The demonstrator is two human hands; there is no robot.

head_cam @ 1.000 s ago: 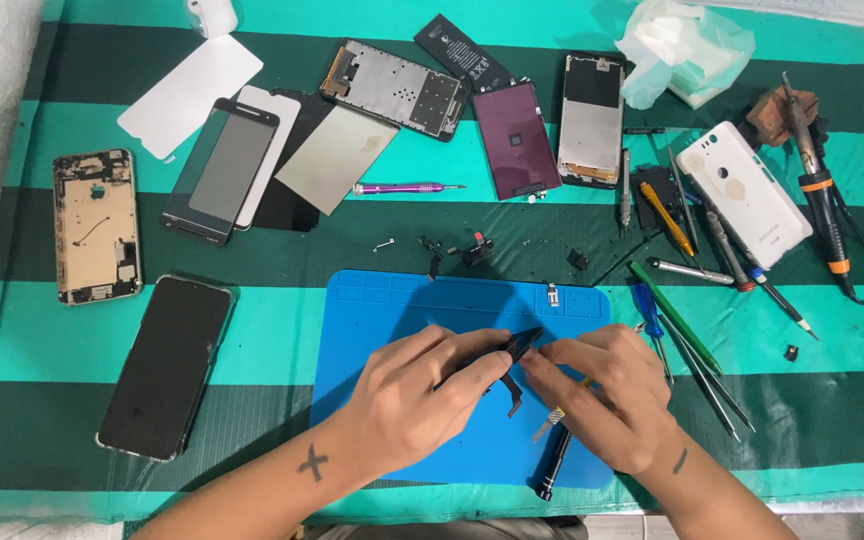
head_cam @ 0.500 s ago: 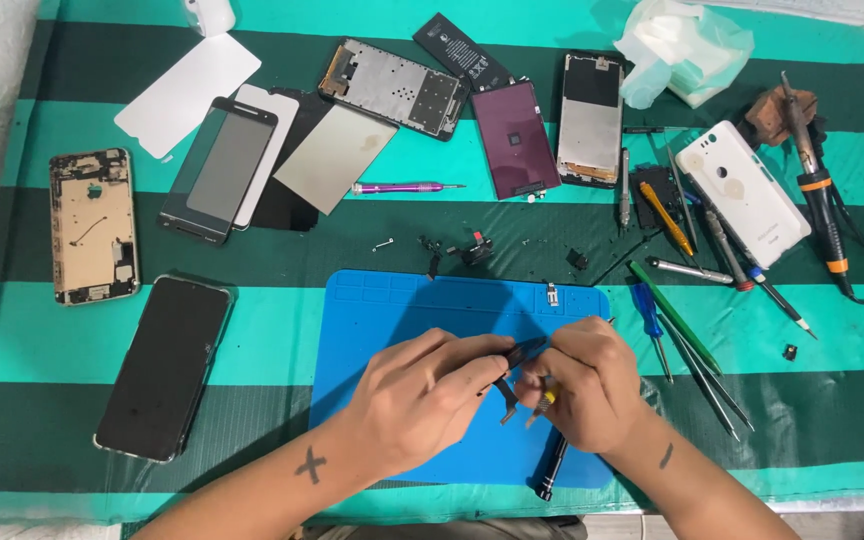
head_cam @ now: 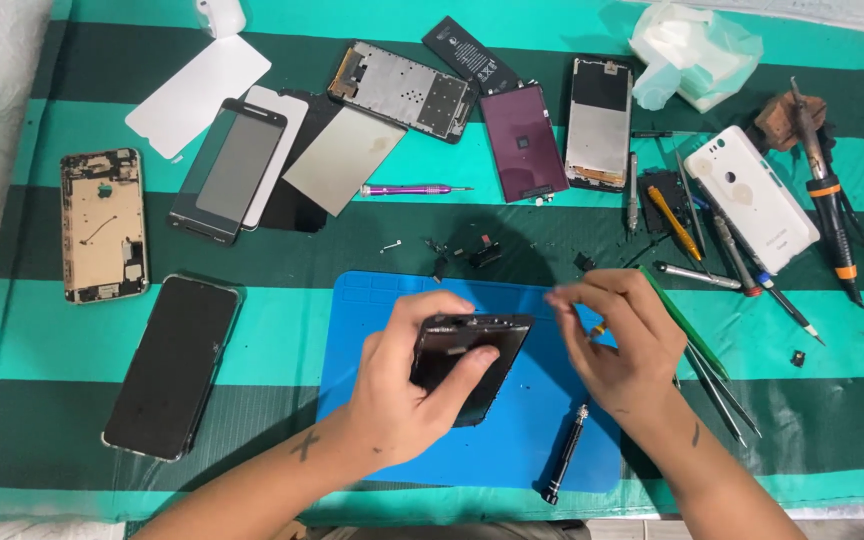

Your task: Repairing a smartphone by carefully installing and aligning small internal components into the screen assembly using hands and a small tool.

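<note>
My left hand [head_cam: 392, 395] grips a black phone [head_cam: 467, 365] and holds it tilted above the blue work mat [head_cam: 372, 300]. My right hand [head_cam: 617, 345] hovers just right of the phone's top edge, its fingers curled and slightly blurred. A small yellow-tipped tool [head_cam: 600, 328] peeks out from under those fingers. A black screwdriver [head_cam: 564, 455] lies on the mat below my right hand.
A dark phone [head_cam: 172, 365] and an opened gold phone body [head_cam: 102, 225] lie at left. Screens, frames and a purple driver [head_cam: 417, 189] lie at the back. Tweezers, pens, a white phone back [head_cam: 752, 195] and a soldering iron [head_cam: 827, 195] crowd the right. Small screws [head_cam: 457, 250] sit behind the mat.
The hands were close together over a small part on the mat. Now my left hand has lifted the black phone into view and my right hand has moved up and to the right.
</note>
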